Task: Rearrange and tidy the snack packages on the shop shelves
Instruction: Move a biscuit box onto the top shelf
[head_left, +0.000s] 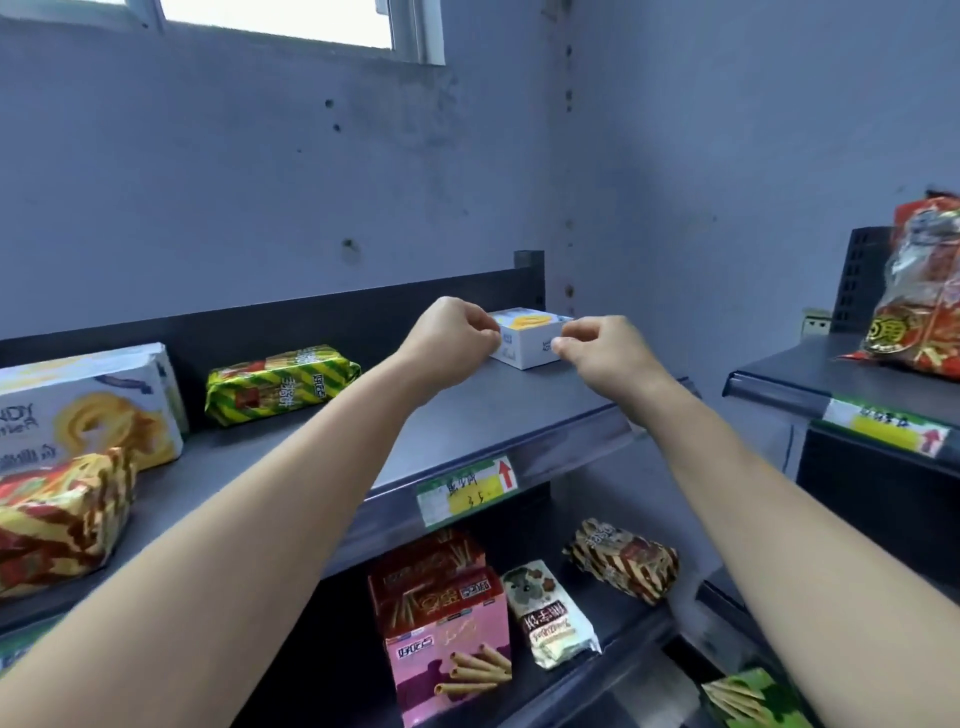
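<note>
Where two grey walls (363, 182) meet in a corner, a dark top shelf (467, 415) runs across the middle of the frame. A window (280, 21) shows at the upper left. A lower shelf (639, 629) sits under it, and a side shelf (810, 374) stands at the right.

Four things lie on the top shelf. At the far left is one big cookie box (88, 410), with one red and gold packet (57, 519) touching its front. Next comes one green and yellow packet (280, 384) by the back rail. Then comes one small white box (530, 338) near the right end of this shelf. The left hand (452, 332) pinches its left side with curled fingers. The right hand (597, 348) pinches its right front corner.

Two price tags show, one (467, 491) on the top shelf's front lip and one (883, 428) on the side shelf's lip.

Down on the lower shelf are a pink box (452, 654) and a red box (431, 571) just behind it. Right of them are a white and brown packet (550, 613) and a tilted brown striped packet (623, 566). One green box (753, 696) peeks in at the bottom right. One red bag (919, 291) sits on the side shelf.

Bare shelf shows between the green and yellow packet and the small white box, and in front of that box up to the front edge. The red and gold packet lies close to the front edge.
</note>
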